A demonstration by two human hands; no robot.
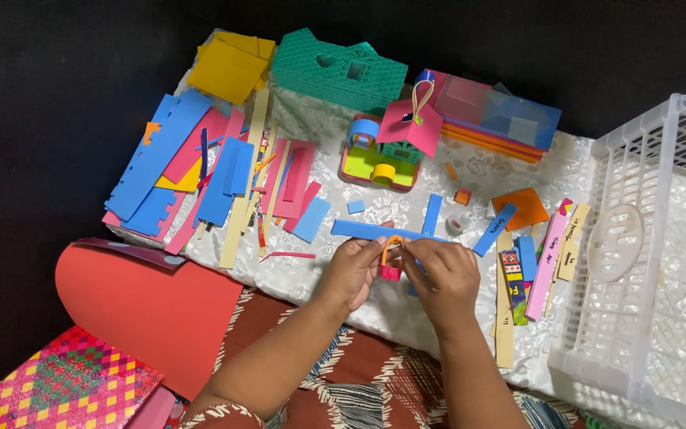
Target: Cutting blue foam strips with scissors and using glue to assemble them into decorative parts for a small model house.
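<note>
At the worktop's [303, 278] near edge, both hands, left hand [352, 270] and right hand [444, 274], are pinching an orange strip [391, 243] into a loop over a small pink piece [391, 272], each grip closed on it; fixing its ends likely needs steady pressure.

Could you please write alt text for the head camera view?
Two hands, the left hand and right hand, pinch a small orange paper loop above a pink piece, over a white cloth strewn with coloured paper strips. A white plastic basket stands at the right.
</note>
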